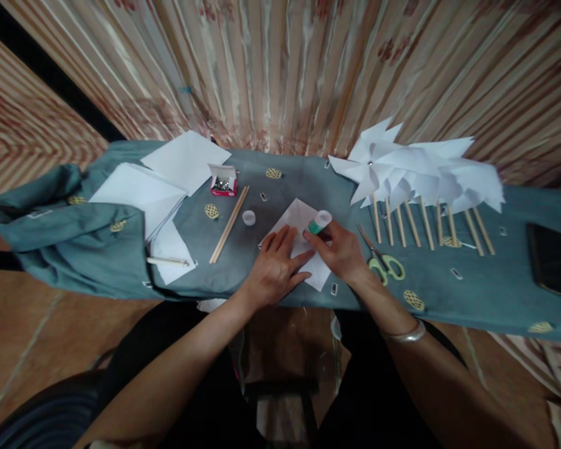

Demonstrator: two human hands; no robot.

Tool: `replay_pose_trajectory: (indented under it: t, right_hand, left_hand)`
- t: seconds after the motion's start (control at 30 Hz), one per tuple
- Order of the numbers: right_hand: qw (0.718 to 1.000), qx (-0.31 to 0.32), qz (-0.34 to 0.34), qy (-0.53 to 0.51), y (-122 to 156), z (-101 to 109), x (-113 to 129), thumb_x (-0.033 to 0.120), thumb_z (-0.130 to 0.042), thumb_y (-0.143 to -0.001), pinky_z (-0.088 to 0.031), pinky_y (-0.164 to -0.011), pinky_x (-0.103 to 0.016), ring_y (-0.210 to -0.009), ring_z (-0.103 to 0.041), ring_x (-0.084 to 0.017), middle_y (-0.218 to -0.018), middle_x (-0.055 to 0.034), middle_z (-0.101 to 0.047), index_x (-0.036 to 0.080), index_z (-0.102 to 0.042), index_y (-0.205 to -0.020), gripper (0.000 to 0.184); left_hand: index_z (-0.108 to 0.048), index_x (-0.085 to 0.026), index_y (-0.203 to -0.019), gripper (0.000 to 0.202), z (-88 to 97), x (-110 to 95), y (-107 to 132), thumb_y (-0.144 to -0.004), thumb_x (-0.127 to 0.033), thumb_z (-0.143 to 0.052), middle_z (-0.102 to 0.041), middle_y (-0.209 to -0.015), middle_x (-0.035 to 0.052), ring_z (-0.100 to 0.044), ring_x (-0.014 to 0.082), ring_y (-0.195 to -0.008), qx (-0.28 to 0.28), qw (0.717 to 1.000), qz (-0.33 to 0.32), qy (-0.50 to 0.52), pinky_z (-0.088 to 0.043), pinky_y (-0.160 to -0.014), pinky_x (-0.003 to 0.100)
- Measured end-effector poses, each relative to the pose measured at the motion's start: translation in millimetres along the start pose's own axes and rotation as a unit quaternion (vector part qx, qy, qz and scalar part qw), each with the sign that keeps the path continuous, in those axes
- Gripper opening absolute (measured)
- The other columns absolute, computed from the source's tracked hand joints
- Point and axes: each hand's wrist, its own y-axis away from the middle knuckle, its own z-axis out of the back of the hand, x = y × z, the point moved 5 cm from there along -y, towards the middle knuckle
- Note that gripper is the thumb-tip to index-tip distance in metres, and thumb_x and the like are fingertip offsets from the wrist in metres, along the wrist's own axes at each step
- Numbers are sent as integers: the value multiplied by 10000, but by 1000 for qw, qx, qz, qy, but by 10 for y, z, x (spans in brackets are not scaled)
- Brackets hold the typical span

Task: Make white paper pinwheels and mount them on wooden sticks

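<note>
My left hand [275, 267] lies flat with fingers spread on a white paper square [295, 215] in the middle of the teal-covered table [472, 293]. My right hand [340, 251] is closed around a green glue stick [318, 223] with a white end, tilted over the paper beside my left fingertips. A small white cap [249, 217] sits just left of the paper.
Green-handled scissors [387, 265] lie right of my hand. Several finished white paper pinwheels on wooden sticks [416, 181] fill the right. Wooden sticks [229, 223], a red box of pins [223, 182] and stacked white paper [140, 196] lie left. A dark phone [552, 260] rests far right.
</note>
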Motion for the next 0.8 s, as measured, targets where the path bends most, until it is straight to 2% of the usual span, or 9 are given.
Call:
replay_pose_trajectory:
  t: [0.1, 0.2, 0.27, 0.37, 0.43, 0.5, 0.63, 0.73, 0.8]
  right_hand:
    - [995, 14, 40, 88, -4, -30, 86, 418, -543, -864, -437, -640, -307, -682, -621, -208, -723, -60, -662, 186, -565, -897, 236]
    - [994, 32, 49, 92, -41, -9, 93, 376, -563, -852, -423, -623, -295, -658, -605, -194, -705, -47, -655, 182, -573, -891, 199]
    - [998, 42, 22, 50, -60, 35, 40, 377, -619, -810, -416, -592, -283, -626, -590, -179, -680, -27, -649, 187, -592, -847, 195]
    - [989, 28, -57, -130, -55, 137, -79, 424, -698, -742, -433, -560, -262, -603, -583, -152, -669, -6, -657, 193, -627, -786, 246]
    - [950, -11, -128, -286, -33, 203, -158, 447, -745, -696, -460, -558, -237, -588, -579, -122, -673, 9, -666, 196, -650, -770, 279]
    - [890, -40, -199, -409, -3, 230, -214, 430, -796, -647, -478, -549, -200, -568, -575, -91, -677, 17, -675, 194, -671, -766, 292]
    - [793, -37, -284, -538, 23, 197, -234, 385, -836, -613, -493, -509, -152, -545, -589, -70, -685, 12, -697, 184, -696, -769, 291]
    - [759, -34, -303, -576, 17, 167, -237, 400, -823, -637, -497, -487, -144, -530, -590, -70, -679, 4, -702, 173, -694, -754, 286]
    - [755, -33, -294, -585, 8, 148, -228, 389, -823, -643, -492, -474, -145, -525, -586, -69, -690, 2, -704, 170, -689, -743, 275]
  left_hand:
    - [-538, -298, -1322, 483, 1, -2, -2, -868, -464, -551, -374, -1481, 153, -299, 373, -1385, 2, 1000, 4, -3, -289, -1075, 553]
    - [-536, -295, -1327, 490, 10, 1, -3, -868, -466, -549, -372, -1477, 168, -302, 384, -1382, 6, 1000, 6, -3, -288, -1074, 554]
    - [-553, -290, -1313, 479, 18, 6, -5, -868, -468, -549, -367, -1477, 177, -301, 391, -1382, 10, 1000, 8, 0, -289, -1072, 554]
    - [-581, -286, -1283, 455, 22, 10, -5, -862, -459, -561, -371, -1476, 173, -296, 392, -1384, 15, 1000, 12, 7, -292, -1071, 558]
    - [-589, -288, -1270, 443, 22, 2, -3, -859, -449, -571, -376, -1478, 160, -290, 384, -1388, 17, 1000, 15, 13, -292, -1071, 563]
    - [-579, -283, -1277, 453, 27, -14, 2, -856, -450, -575, -372, -1485, 151, -281, 373, -1395, 17, 1000, 16, 20, -294, -1073, 566]
    - [-499, -227, -1345, 550, 139, 3, 11, -862, -483, -555, -381, -1481, 164, -272, 338, -1407, -12, 1000, 5, 19, -294, -1091, 551]
    - [-487, -175, -1338, 467, 344, 193, 18, -912, -365, -508, -453, -1428, 163, -342, 297, -1374, -82, 996, 26, -11, -302, -1100, 524]
    - [-522, -169, -1293, 395, 477, 428, 35, -906, -244, -502, -492, -1392, 156, -401, 298, -1329, -128, 988, 83, -38, -354, -1062, 521]
